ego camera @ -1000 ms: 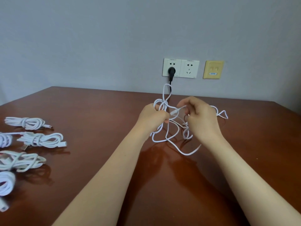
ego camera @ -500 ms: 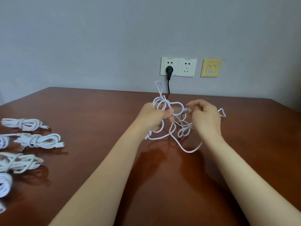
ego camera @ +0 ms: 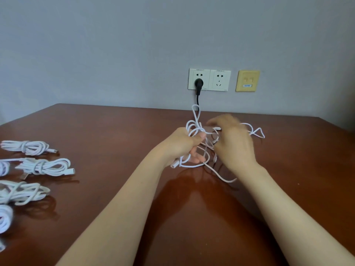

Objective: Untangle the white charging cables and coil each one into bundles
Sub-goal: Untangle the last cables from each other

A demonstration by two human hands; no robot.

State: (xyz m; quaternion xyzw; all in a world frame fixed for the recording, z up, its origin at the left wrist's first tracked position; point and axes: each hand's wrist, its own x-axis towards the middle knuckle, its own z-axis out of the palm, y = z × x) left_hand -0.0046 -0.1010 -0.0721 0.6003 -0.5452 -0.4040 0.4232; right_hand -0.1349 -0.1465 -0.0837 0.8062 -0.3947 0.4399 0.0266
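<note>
Spreading across the table (ego camera: 115,135), the work divides in two. Coiled bundles (ego camera: 41,167) lie well apart at the left edge, and the tangle (ego camera: 195,127) is held just above the wood, mid-table, between both hands. It looks light, limp and smooth, so its loops would probably slide and tighten if tugged. It seems better to hold it near a knot and feed a free end through. The left hand (ego camera: 180,145) grips a bunch of loops in a curled fist with the thumb pressed over them, and strands trail down to the table. The right hand (ego camera: 235,148) sits just beside it at the tangle's far side. It is blurred, so I cannot tell whether its fingers pinch a strand. A connector (ego camera: 173,166) dangles under the left wrist and looks like the likeliest end to take.
</note>
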